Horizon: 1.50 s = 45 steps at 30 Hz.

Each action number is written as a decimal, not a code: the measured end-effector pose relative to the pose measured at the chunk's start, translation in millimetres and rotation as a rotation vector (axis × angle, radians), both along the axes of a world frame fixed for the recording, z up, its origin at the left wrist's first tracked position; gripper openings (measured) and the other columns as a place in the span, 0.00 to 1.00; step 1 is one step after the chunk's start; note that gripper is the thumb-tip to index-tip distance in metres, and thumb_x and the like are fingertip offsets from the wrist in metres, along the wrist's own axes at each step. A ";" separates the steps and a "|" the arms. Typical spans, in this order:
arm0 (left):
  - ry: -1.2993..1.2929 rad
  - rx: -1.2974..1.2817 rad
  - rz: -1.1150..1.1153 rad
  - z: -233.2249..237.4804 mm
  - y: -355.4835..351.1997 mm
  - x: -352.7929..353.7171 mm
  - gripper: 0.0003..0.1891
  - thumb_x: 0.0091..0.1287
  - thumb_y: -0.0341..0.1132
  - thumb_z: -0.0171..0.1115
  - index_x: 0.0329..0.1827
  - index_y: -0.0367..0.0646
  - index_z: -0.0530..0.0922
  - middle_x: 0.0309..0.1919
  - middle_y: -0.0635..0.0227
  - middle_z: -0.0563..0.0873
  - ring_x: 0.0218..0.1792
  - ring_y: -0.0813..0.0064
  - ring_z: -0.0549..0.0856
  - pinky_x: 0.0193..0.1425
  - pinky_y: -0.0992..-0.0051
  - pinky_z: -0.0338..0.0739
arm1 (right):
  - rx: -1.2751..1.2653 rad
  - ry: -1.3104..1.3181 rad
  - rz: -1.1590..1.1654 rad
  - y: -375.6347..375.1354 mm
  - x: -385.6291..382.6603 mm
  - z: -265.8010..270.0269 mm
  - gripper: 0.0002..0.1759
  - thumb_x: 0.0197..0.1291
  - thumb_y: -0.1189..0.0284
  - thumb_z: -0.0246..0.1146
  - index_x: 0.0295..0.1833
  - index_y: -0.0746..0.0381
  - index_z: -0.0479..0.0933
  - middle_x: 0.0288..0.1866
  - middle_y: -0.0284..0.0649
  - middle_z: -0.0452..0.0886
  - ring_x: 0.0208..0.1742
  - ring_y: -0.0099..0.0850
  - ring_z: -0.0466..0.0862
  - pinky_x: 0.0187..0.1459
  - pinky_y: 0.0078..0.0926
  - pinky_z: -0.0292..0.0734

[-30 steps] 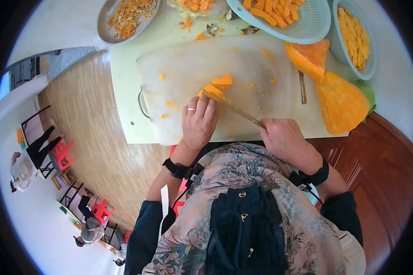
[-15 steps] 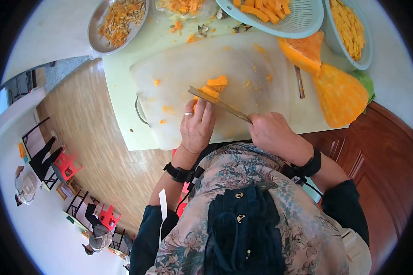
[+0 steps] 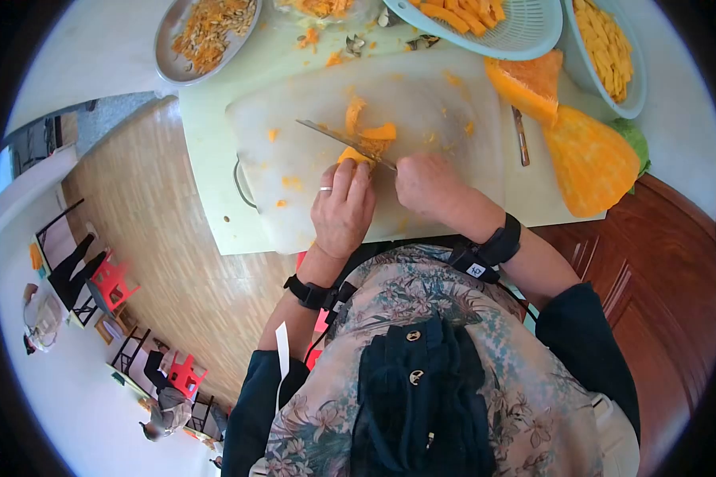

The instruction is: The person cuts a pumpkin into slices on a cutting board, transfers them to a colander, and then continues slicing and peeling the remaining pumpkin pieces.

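My right hand (image 3: 433,187) is closed around the handle of a knife (image 3: 322,129), whose blade points up and left over the cutting board (image 3: 278,115). Under the fingertips of my left hand (image 3: 342,203) is a pumpkin piece (image 3: 353,157), held down against the board right beside the blade. Just beyond the blade lie a cut pumpkin slice (image 3: 379,132) and a thinner curved strip (image 3: 353,114). Small orange scraps are scattered over the board.
Large pumpkin pieces (image 3: 589,163) and a small knife (image 3: 521,137) lie at the right. Along the back stand a metal bowl of seeds (image 3: 162,57), a basket of strips (image 3: 525,40) and a tub (image 3: 638,87). Two people (image 3: 44,314) are far left.
My right hand and the knife have moved left. A curved pumpkin strip now lies separately beyond the blade. My left hand stays near the same spot on the pumpkin piece.
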<state>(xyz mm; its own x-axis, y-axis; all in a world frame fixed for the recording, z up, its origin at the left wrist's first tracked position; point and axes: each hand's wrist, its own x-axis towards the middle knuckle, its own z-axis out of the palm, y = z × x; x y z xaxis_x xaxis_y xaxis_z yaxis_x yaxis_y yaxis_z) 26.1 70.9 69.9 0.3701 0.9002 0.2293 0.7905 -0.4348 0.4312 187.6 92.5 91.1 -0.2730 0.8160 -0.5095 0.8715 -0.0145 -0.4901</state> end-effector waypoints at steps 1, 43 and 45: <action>-0.019 -0.013 0.019 0.0 0.5 -0.1 0.18 0.50 0.24 0.63 0.47 0.40 0.75 0.42 0.61 0.79 0.42 0.59 0.81 0.39 0.70 0.79 | -0.006 0.006 -0.014 1.8 2.3 1.4 0.09 0.48 0.73 0.55 0.25 0.66 0.77 0.27 0.56 0.79 0.31 0.54 0.81 0.34 0.48 0.76; -0.083 0.052 0.020 -4.8 -4.0 -9.8 0.18 0.45 0.24 0.65 0.42 0.39 0.77 0.39 0.61 0.80 0.40 0.61 0.80 0.44 0.68 0.76 | -0.058 0.038 0.040 -28.1 11.9 20.0 0.11 0.54 0.72 0.54 0.29 0.68 0.77 0.22 0.57 0.77 0.27 0.54 0.80 0.34 0.47 0.75; -0.098 0.058 0.016 -5.7 -3.7 -8.8 0.19 0.45 0.24 0.65 0.43 0.39 0.77 0.39 0.61 0.80 0.39 0.61 0.80 0.44 0.68 0.76 | 0.015 0.036 0.027 -23.0 1.5 4.1 0.09 0.50 0.73 0.54 0.26 0.67 0.77 0.22 0.56 0.78 0.27 0.53 0.80 0.33 0.46 0.76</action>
<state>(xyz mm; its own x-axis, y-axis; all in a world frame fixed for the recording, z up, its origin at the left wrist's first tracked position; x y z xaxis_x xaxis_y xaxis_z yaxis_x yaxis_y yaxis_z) 17.3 67.2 64.2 0.3290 0.8901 0.3154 0.7531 -0.4488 0.4811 189.1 69.5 95.2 -0.3127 0.8155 -0.4870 0.8535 0.0162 -0.5209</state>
